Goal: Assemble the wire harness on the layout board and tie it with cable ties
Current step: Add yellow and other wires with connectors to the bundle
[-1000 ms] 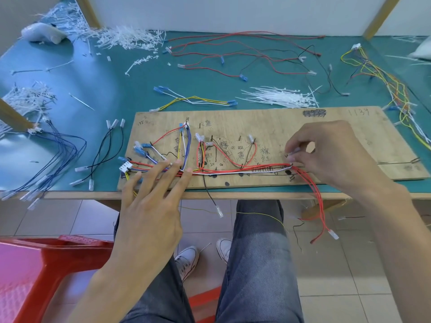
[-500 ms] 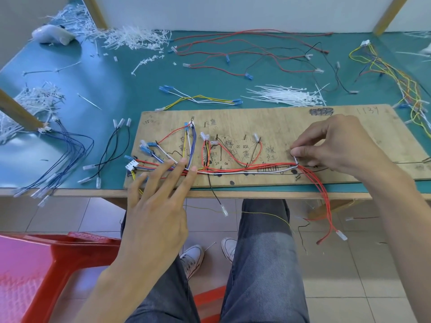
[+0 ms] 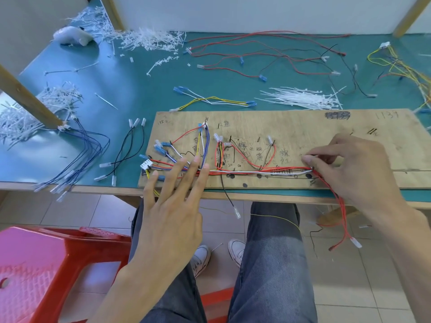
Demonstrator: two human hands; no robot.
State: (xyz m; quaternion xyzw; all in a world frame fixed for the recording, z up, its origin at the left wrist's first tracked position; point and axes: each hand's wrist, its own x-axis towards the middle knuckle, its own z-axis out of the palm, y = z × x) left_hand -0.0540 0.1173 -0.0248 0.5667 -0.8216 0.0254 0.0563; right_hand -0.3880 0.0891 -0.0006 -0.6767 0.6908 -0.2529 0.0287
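A wooden layout board (image 3: 291, 127) lies at the table's near edge. On it runs the wire harness (image 3: 251, 171), a bundle of red, white, black and blue wires along the board's lower part, with branches going up to small connectors. My left hand (image 3: 172, 206) lies flat with straight fingers pressing the bundle's left end. My right hand (image 3: 349, 166) pinches the bundle at its right end, where red wires (image 3: 341, 210) bend off the board and hang below the table. A pile of white cable ties (image 3: 300, 99) lies just beyond the board.
Loose red and black wires (image 3: 268, 57) lie at the back, yellow wires (image 3: 403, 68) at the right, blue wires (image 3: 81, 155) and black wires (image 3: 126, 152) at the left. Cut tie ends (image 3: 149, 39) litter the back left. A red plastic stool (image 3: 46, 271) stands below left.
My right hand has shifted slightly along the bundle's right end while still pinching it. My left hand stays pressed flat on the left end. The view has drifted a little.
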